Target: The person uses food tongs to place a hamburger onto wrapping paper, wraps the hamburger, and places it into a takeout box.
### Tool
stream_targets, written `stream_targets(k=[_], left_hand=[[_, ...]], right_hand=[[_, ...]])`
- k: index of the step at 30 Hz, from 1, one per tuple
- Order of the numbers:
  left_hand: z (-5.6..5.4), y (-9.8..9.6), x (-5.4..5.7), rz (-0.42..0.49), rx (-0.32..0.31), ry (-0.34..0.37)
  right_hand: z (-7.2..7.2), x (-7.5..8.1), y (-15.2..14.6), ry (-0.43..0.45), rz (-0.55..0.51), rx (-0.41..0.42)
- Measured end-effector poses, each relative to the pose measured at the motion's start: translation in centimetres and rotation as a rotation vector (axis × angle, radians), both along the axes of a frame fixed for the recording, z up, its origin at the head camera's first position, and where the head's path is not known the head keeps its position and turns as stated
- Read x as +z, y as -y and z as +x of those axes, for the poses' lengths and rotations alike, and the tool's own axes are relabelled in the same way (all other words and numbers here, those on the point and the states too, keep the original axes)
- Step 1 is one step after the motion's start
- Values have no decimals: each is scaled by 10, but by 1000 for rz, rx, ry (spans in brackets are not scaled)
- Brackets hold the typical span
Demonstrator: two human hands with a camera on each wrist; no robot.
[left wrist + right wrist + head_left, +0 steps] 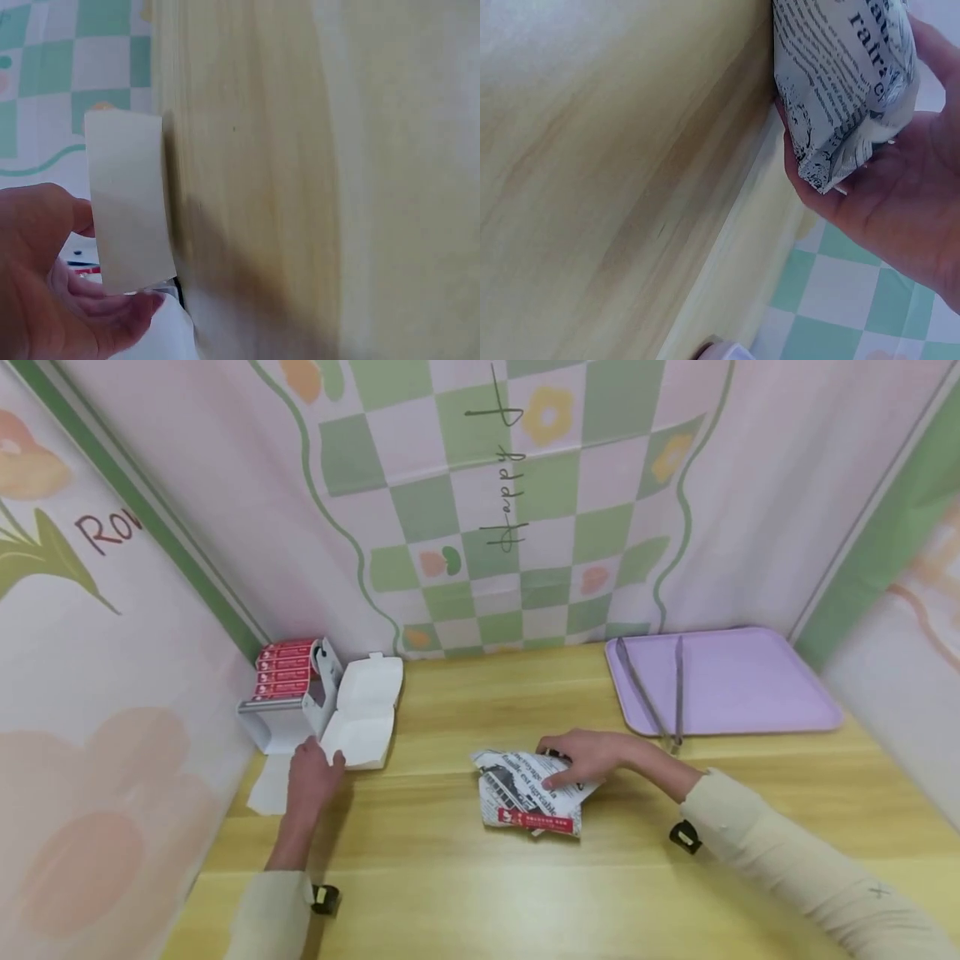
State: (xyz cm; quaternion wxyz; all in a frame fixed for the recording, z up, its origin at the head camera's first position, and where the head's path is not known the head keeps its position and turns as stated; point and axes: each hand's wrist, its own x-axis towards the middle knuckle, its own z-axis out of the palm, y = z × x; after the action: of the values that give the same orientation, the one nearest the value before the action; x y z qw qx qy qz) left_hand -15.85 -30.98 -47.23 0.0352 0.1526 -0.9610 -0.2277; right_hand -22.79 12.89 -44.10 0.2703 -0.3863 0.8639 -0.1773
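Observation:
In the head view my right hand grips a packet wrapped in newsprint-patterned paper, with a red label along its near side. The right wrist view has the fingers and thumb curled about the packet, low over the table. At the left, my left hand reaches to the near corner of a white paper takeaway box, which lies unfolded with its lid back. Up close in the left wrist view, thumb and fingers hold the box by its edges.
Behind the left hand stands a grey-white label dispenser with a roll of red labels; a white backing strip trails onto the wooden table. A lilac tray with metal tongs lies at the back right, by the curtain.

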Motion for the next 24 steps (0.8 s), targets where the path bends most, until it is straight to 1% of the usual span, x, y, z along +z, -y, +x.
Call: stream_targets(k=[3,6,10,12,15,19,21,24], left_hand=[[-3,4,-3,-10,-38,30],[-5,5,-7,-32,-92,14],[-4,2,-9,-9,-135,9],[-3,1,-10,21,-158,16],[-1,4,-12,93,-209,15],[4,4,-14,205,-268,22],[4,3,-15,222,-295,3],[4,-1,-18,207,-353,-84]], right_hand=[[0,-1,1,47,-1,-7],[2,-1,1,99,-2,-31],[5,-3,2,142,-33,-47],[7,-5,2,165,-50,-52],[9,-6,2,196,-61,-64],[12,-5,1,285,-71,-84],[12,-4,-2,321,-75,-96],[11,-3,-6,361,-99,-110]])
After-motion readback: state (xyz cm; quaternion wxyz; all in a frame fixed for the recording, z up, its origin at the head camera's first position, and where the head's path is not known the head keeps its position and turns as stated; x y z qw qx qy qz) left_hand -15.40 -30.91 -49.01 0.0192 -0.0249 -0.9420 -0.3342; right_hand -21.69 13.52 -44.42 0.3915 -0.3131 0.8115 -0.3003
